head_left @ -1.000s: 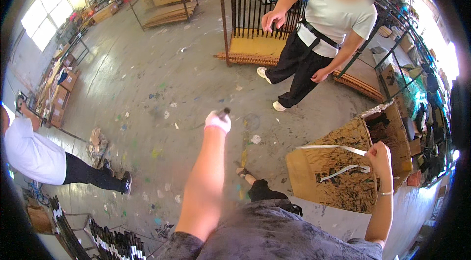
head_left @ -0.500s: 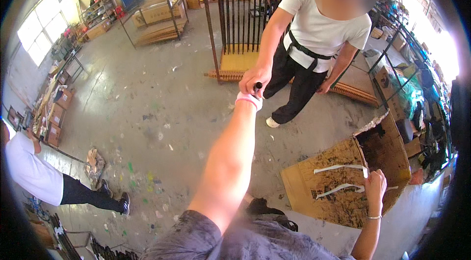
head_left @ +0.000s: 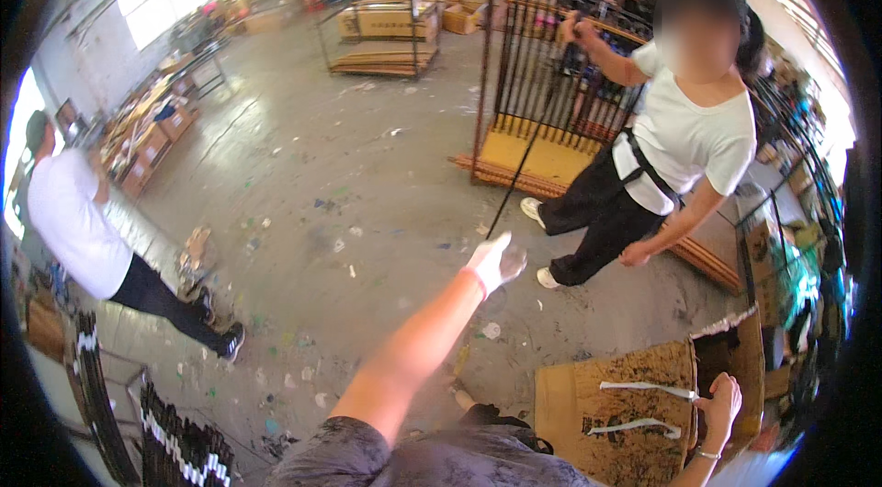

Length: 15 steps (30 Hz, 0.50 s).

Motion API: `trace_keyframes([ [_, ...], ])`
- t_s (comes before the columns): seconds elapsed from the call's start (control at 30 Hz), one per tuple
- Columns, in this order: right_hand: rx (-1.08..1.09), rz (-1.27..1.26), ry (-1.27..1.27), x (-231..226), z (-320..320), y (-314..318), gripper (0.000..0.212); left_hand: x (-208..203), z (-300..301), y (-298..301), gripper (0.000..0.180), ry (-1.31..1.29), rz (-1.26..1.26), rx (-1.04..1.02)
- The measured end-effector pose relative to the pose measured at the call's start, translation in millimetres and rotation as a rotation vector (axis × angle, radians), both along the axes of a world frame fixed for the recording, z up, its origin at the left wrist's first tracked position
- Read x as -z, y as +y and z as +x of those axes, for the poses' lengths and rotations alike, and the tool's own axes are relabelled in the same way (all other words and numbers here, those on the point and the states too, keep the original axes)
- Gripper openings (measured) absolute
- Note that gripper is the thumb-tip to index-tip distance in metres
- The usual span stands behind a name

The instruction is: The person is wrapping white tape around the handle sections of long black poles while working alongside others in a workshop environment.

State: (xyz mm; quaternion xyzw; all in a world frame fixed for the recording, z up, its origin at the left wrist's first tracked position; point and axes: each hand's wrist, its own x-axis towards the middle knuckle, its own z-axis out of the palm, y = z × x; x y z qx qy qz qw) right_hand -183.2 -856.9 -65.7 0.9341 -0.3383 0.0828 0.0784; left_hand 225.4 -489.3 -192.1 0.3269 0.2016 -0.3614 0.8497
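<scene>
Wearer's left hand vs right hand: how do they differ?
The left hand wears a white glove; the right hand is bare, with a bracelet at the wrist.
The left hand is over the floor, near a black rod's lower end; the right hand is at the brown carton.
The right hand pinches a white strip; whether the left hand grips anything is unclear.
Shared: both are held out in front.

A box (head_left: 570,395) stands at the right, with 2 strips (head_left: 643,387) over its flap and the right hand (head_left: 721,409) by its opening. Ahead, 1 person (head_left: 689,129) stands beside a rack (head_left: 574,161); at the left, another person (head_left: 78,220) stands beyond bundled rods (head_left: 175,441).
</scene>
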Motion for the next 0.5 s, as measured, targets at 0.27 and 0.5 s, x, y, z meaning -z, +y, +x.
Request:
trace_keyframes([
  [0.27,-0.504,0.215,-0.026,83.1,161.4,87.7,0.017,127.0,-240.6,275.6,0.035,0.198,0.317,-0.112],
  [0.5,-0.251,0.703,0.539,329.3,204.4,106.7,0.012,208.1,-519.7,383.0,0.035,0.685,0.470,-1.273],
])
